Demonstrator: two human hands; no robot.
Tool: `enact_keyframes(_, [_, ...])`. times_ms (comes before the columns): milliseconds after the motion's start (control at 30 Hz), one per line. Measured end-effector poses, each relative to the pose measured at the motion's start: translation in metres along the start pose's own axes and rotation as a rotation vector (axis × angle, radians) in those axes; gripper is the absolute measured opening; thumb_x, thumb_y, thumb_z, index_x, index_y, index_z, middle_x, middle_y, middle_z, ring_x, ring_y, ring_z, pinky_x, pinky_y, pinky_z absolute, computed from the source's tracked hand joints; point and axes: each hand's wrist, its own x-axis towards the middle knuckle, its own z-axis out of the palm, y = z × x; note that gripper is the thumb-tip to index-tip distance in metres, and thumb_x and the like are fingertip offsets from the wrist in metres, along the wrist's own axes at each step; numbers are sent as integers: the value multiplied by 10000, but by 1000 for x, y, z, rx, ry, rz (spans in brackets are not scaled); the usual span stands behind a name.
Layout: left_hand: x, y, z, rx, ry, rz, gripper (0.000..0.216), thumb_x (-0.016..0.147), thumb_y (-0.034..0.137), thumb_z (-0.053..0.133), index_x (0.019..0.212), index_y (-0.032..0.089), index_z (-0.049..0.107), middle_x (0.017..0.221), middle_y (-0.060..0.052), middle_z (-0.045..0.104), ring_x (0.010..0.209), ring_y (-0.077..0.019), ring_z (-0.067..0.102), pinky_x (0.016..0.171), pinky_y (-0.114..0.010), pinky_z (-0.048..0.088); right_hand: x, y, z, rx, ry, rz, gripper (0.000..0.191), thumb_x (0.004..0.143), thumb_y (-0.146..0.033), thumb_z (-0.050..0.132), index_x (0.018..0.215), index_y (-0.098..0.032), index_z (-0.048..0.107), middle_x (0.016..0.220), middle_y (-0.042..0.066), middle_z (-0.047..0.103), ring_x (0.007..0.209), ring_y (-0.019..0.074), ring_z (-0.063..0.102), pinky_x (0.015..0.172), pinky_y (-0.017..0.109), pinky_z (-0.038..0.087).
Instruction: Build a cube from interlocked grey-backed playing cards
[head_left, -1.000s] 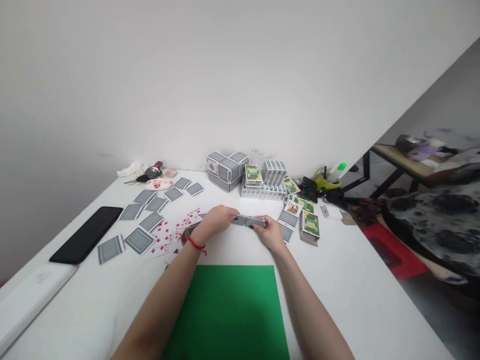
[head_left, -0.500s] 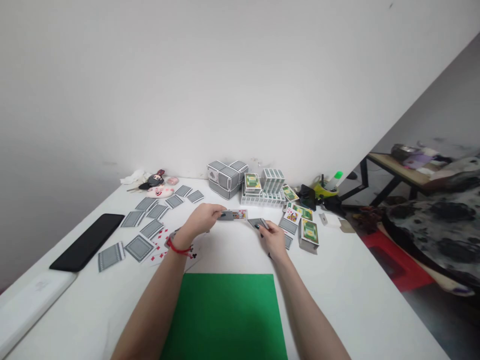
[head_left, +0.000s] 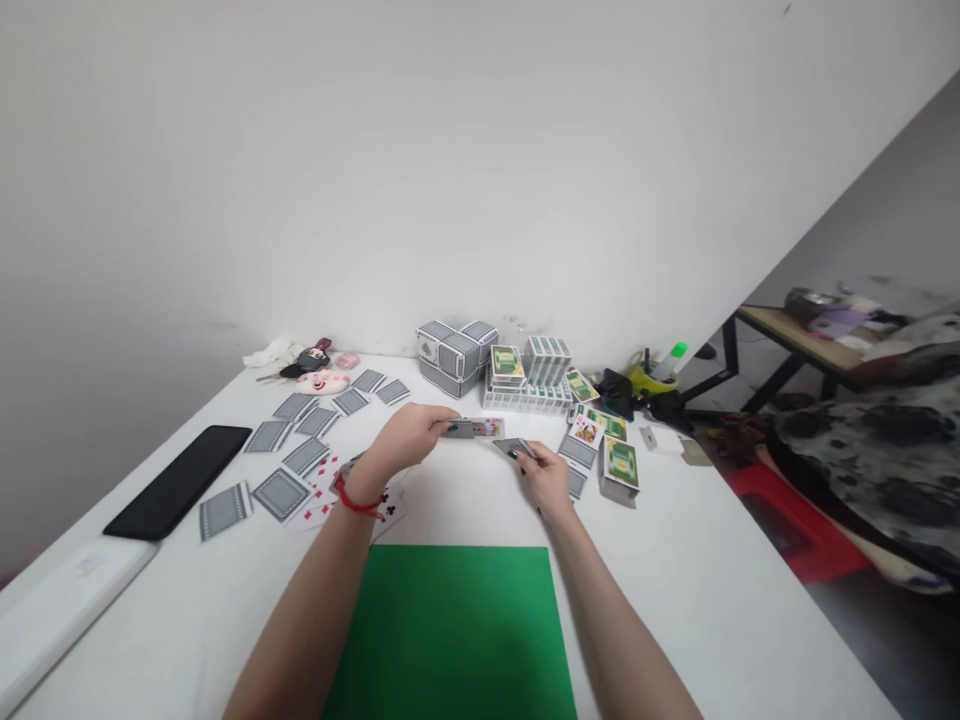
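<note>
My left hand (head_left: 411,436), with a red cord at the wrist, pinches a grey-backed playing card (head_left: 460,429) above the white table. Just right of it shows a face card (head_left: 491,427); whether it is joined to the pinched card I cannot tell. A second grey-backed playing card (head_left: 513,447) is gripped in my right hand (head_left: 547,475), a little apart from the left one. Under and beside my left wrist lie face-up cards (head_left: 321,487) with diamonds and clubs. Several face-down cards (head_left: 280,494) spread out to the left.
Behind the hands stands a block built of cards (head_left: 457,360), beside stacked green card boxes (head_left: 526,398). A single card box (head_left: 619,468) sits on the right. A green mat (head_left: 454,630) lies in front, a black phone (head_left: 180,482) at left.
My left hand and its card have shifted slightly right, towards the card in my right hand. The right hand has hardly moved, and both still hold their cards.
</note>
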Motion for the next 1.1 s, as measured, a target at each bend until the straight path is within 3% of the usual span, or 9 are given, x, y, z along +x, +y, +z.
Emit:
enact_keyframes(133, [1, -1, 6, 43, -27, 20, 337, 827, 187, 400, 1014, 234, 677, 1005, -1, 704, 922, -181, 635, 804, -238, 446, 0, 0, 1, 7, 2, 16, 170, 639, -303, 655, 747, -179, 696, 732, 25, 661, 659, 162, 560, 617, 278, 425])
enact_keyframes(300, [2, -1, 15, 112, -63, 20, 309, 817, 166, 418, 944, 231, 692, 933, -34, 713, 870, -190, 638, 780, -241, 439, 0, 5, 1, 15, 50, 52, 222, 632, -332, 672, 767, -156, 676, 495, -36, 545, 462, 113, 434, 471, 235, 337])
enact_keyframes(533, [5, -6, 22, 26, -131, 63, 333, 776, 124, 399, 865, 213, 707, 805, -15, 717, 727, -162, 627, 657, -213, 430, 1, 8, 0, 56, 73, 35, 264, 648, -381, 655, 781, -154, 669, 652, 17, 657, 527, 126, 516, 499, 241, 397])
enact_keyframes(800, [9, -22, 34, 19, -42, 75, 351, 811, 161, 401, 998, 210, 694, 1009, -27, 705, 930, -192, 636, 830, -256, 442, 2, 10, 2, 51, 141, 28, 225, 655, -361, 639, 753, -166, 694, 505, -12, 592, 439, 115, 479, 450, 247, 400])
enact_keyframes(1100, [8, -16, 34, 94, -98, 90, 323, 782, 127, 410, 854, 219, 711, 819, -42, 720, 763, -194, 636, 669, -238, 420, 2, 15, 0, 7, 45, 49, 239, 664, -360, 626, 769, -156, 695, 502, -5, 601, 434, 118, 504, 441, 242, 419])
